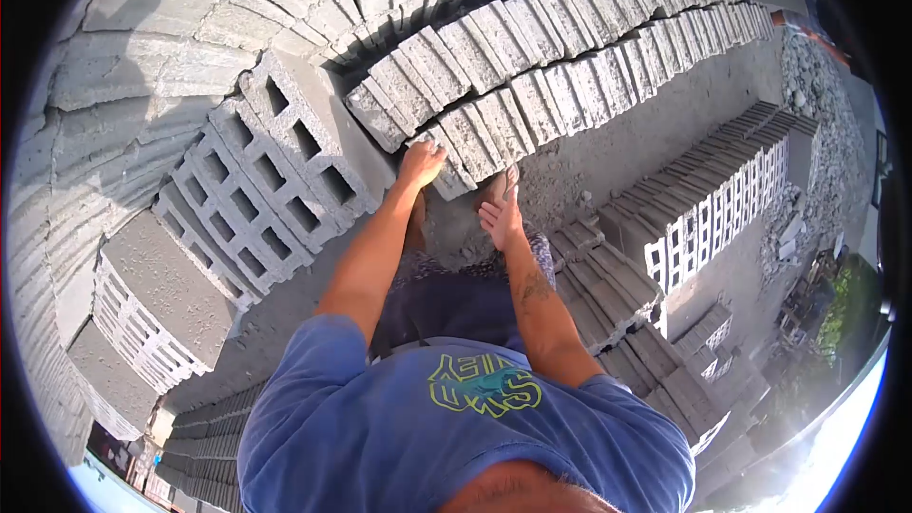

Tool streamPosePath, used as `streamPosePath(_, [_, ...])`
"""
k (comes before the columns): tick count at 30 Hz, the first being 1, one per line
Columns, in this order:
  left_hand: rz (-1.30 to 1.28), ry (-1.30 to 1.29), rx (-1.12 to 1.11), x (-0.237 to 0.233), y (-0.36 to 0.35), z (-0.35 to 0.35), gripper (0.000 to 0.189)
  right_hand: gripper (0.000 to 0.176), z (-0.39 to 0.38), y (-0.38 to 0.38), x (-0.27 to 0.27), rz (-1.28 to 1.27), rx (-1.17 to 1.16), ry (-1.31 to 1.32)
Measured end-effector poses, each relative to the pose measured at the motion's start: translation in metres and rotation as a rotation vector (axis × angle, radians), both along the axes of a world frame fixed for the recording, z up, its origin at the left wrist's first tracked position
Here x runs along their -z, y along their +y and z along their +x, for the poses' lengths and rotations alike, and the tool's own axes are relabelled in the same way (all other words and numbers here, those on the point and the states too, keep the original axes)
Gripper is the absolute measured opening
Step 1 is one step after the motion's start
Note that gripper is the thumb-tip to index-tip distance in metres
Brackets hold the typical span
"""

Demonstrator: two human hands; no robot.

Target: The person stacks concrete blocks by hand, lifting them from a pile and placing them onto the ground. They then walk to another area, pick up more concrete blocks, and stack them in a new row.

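Observation:
My left hand (422, 163) is at the near end of a front row of grey concrete blocks, its fingers curled over the top edge of the end block (446, 174). My right hand (503, 217) hangs lower and to the right, in front of the row, palm partly turned up and fingers apart with nothing seen in them. The row of concrete blocks (570, 100) stands on edge, packed side by side, and curves away to the upper right. Behind it runs a second row (522, 33), pressed close to the first.
Hollow blocks (252, 195) are stacked at the left, their holes facing me. A tall block wall (142, 66) rises behind them. More stacked blocks (703, 199) stand at the right, with lower piles (608, 290) beside my right arm. Rubble (812, 104) lies farther right.

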State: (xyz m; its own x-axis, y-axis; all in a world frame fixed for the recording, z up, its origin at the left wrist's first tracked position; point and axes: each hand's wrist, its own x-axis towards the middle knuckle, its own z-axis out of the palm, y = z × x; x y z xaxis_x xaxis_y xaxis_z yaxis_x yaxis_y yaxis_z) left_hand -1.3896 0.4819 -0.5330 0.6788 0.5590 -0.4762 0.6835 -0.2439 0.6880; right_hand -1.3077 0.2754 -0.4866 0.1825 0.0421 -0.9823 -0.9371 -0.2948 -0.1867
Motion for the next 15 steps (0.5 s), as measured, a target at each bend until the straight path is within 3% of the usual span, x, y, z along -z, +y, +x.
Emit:
streamPosePath(2, [0.162,-0.032,0.005,0.032,0.014,0.021,0.048,0.102,-0.027,-0.002,0.04,-0.025,0.117,0.017])
streamPosePath(6, [0.122,0.085,0.154,0.076,0.032,0.033,0.048,0.106,-0.055,0.005,0.109,-0.11,0.378,0.038])
streamPosePath(9, [0.071,0.193,0.283,0.111,0.033,0.035,0.056,0.106,-0.07,-0.001,0.201,-0.053,0.482,0.072])
streamPosePath(10, [0.077,0.211,0.31,0.114,0.032,0.035,0.056,0.107,-0.068,0.009,0.202,-0.028,0.518,0.076])
streamPosePath(11, [0.083,0.229,0.291,0.117,0.031,0.037,0.058,0.101,-0.069,0.021,0.202,0.234,0.661,-0.118])
streamPosePath(12, [0.085,0.248,0.272,0.118,0.028,0.036,0.06,0.092,-0.061,0.035,0.189,0.183,0.76,-0.074])
streamPosePath(15, [0.137,0.295,0.291,0.114,0.023,0.038,0.065,0.085,-0.055,0.044,0.167,0.373,0.888,-0.082])
